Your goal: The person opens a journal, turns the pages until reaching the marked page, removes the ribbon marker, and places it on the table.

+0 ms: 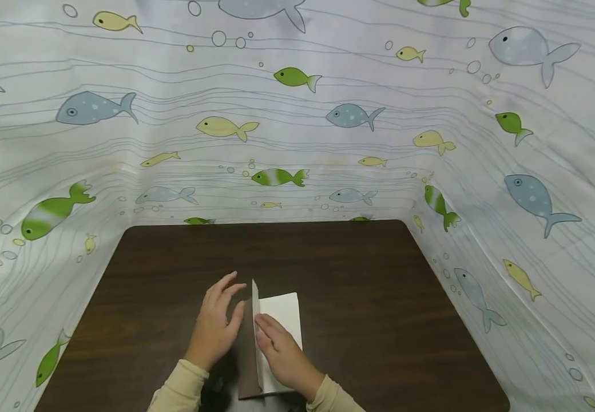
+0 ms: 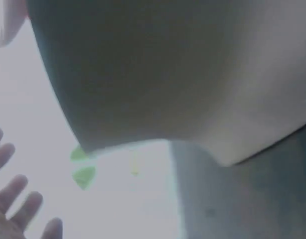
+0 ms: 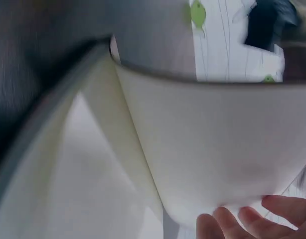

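Observation:
A notebook (image 1: 283, 309) with white pages lies near the front of the table, its brownish-grey front cover (image 1: 247, 357) raised upright along the left side. My right hand (image 1: 288, 356) is over the white page, with straight fingers against the inner face of the cover. In the right wrist view, those fingers (image 3: 257, 221) are at the far edge of the pale inner cover (image 3: 208, 129). My left hand (image 1: 216, 323) hovers left of the cover, its fingers spread and holding nothing. The left wrist view shows the cover's outside (image 2: 143, 74) large and blurred, apart from the spread fingers (image 2: 31, 206).
The dark brown table (image 1: 369, 286) has rounded far corners. A white fish-print sheet (image 1: 297, 143) rises behind it and on both sides. Light yellow sleeves (image 1: 179, 389) cover both forearms. A dark device (image 3: 262, 22) shows in the right wrist view.

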Demonstrator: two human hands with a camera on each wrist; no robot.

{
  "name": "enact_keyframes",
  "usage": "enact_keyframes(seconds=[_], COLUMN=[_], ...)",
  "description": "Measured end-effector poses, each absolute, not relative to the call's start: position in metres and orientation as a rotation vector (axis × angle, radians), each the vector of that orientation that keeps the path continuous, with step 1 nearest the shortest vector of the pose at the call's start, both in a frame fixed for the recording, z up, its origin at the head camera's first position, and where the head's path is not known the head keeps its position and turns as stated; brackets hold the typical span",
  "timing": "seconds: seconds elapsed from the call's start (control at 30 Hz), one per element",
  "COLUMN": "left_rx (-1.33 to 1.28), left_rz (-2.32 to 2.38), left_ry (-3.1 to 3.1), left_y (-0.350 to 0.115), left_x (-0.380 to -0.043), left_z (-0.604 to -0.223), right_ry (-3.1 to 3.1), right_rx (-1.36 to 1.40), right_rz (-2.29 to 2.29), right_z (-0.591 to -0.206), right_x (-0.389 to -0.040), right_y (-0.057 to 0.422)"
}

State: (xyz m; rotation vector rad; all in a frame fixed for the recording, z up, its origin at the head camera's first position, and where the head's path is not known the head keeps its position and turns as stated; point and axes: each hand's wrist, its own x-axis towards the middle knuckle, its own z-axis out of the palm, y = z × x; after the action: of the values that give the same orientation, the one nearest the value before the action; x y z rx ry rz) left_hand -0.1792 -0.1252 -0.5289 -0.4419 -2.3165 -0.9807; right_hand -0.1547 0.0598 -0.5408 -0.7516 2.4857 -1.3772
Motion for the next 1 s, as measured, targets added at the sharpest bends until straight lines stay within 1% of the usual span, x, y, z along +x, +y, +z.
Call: enact_keyframes(seconds=[0.1,0.17,0.27,0.33,0.43,0.6,0.87,1.0], left_rx=[-0.650,-0.767,-0.838,-0.801,-0.656,-0.478,-0.500,-0.481], left_rz=[-0.809,-0.682,-0.534,-0.469,-0.397,-0.346,-0.340,-0.351], left_ry=[-2.290,-2.322,-2.418,-2.504,-2.652,-2.813,-2.903,-2.922], left_y=[-0.117,-0.113,-0.110,-0.111,-0.114,-0.118,-0.128,-0.136], left_x=[-0.178,-0.177,-0.174,-0.171,-0.166,-0.161,-0.162,-0.161], left_z=[-0.517,-0.516,-0.523,-0.529,-0.536,-0.541,-0.549,-0.558], right_ry=[2.485,2.536,2.630,2.706,2.786,2.811,2.955,3.071], right_rx=[-0.842,-0.907,-0.991,-1.059,-1.164,-1.227,-1.213,-1.061], right_rz=[-1.381,-1.363,-1.287,-1.189,-1.063,-1.028,-0.908,-0.865], right_z=[-0.546,-0.550,-0.555,-0.558,-0.561,-0.566,-0.579,-0.586], right_x=[-0.152,-0.151,-0.151,-0.150,-0.150,-0.152,-0.158,-0.162], right_y=[0.057,0.056,0.057,0.059,0.063,0.066,0.076,0.084])
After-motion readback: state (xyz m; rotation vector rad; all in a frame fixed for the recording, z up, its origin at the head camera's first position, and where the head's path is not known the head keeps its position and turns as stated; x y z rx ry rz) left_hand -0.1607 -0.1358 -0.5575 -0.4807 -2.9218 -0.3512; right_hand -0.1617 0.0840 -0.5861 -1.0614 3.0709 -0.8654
